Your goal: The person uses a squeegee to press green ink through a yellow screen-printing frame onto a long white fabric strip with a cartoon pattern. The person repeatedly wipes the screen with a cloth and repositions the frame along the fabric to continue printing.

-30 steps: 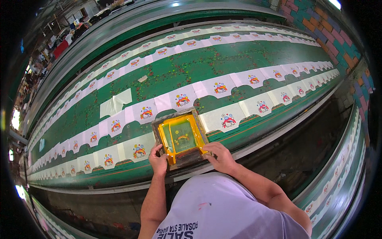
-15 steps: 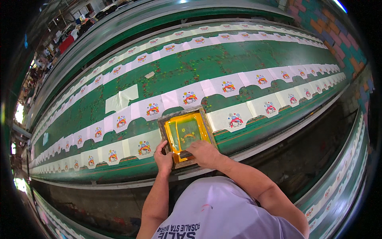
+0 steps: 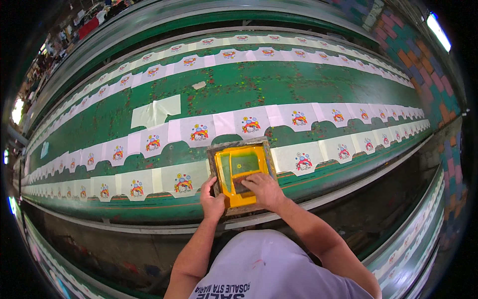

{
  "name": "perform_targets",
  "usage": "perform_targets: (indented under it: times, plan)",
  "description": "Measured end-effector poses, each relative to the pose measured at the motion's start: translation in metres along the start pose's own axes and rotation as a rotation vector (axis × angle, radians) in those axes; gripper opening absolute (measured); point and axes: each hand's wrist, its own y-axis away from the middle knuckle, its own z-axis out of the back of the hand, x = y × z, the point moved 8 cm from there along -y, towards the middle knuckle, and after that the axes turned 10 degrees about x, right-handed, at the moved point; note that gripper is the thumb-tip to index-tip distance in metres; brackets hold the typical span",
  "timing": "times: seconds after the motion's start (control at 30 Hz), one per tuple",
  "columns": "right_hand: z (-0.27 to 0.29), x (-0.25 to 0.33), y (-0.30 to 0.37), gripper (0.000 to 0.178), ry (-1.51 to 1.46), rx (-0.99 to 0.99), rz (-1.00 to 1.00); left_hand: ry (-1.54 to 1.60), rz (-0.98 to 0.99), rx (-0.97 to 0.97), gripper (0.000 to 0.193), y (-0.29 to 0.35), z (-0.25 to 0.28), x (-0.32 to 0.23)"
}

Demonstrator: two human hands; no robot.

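Note:
A small wooden screen-printing frame (image 3: 213, 167) lies over the near row of white fabric pieces. Yellow ink (image 3: 241, 200) coats the near part of its mesh, and a greenish window with a faint flower shape shows beyond. My left hand (image 3: 213, 200) is closed around the frame's near left side, thumb on top. Inside the frame, my right hand (image 3: 265, 190) grips a dark squeegee (image 3: 242, 183) from above, its fingers bent over it. A yellow band of ink runs along the squeegee's far side. The fabric directly beneath the frame is hidden.
Printed white fabric pieces (image 3: 182, 185) with colourful rainbow motifs lie in long rows along the green table (image 3: 279, 79). One plain cream piece (image 3: 156, 112) and a small scrap (image 3: 199, 85) rest mid-table. A pale rail (image 3: 164, 229) edges the near side; another printed table (image 3: 408, 244) stands lower right.
My right hand has pushed the squeegee from the frame's near edge toward its middle. More yellow ink shows on the near part of the mesh. The whole view has shifted slightly.

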Motion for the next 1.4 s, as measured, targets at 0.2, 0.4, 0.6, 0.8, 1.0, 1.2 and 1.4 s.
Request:
perform_targets:
  times: [0.2, 0.4, 0.6, 0.8, 1.0, 1.2, 1.4]
  plan:
    - [0.021, -0.042, -0.072, 0.051, -0.040, 0.077, -0.074, -0.039, -0.091, -0.027, 0.070, 0.000, -0.001, -0.003]
    - [0.026, -0.050, -0.079, 0.050, 0.033, -0.033, -0.091, -0.078, -0.092, -0.034, 0.070, 0.002, -0.003, -0.004]
    - [0.009, 0.001, -0.018, 0.056, 0.031, -0.041, 0.006, -0.099, -0.107, -0.019, 0.071, 0.000, -0.003, -0.008]
    - [-0.008, 0.033, 0.031, 0.056, 0.011, 0.002, 0.002, -0.073, -0.133, -0.021, 0.068, 0.000, -0.004, -0.004]
    - [-0.023, 0.040, 0.044, 0.042, -0.077, 0.076, 0.029, -0.058, -0.169, -0.075, 0.054, -0.002, -0.005, 0.000]
    - [-0.023, 0.046, 0.045, 0.063, 0.013, 0.150, 0.000, -0.100, -0.154, -0.070, 0.063, -0.003, -0.006, 0.008]
    - [-0.022, 0.038, 0.040, 0.057, -0.021, 0.197, 0.078, -0.136, -0.171, -0.117, 0.064, -0.005, -0.006, 0.017]
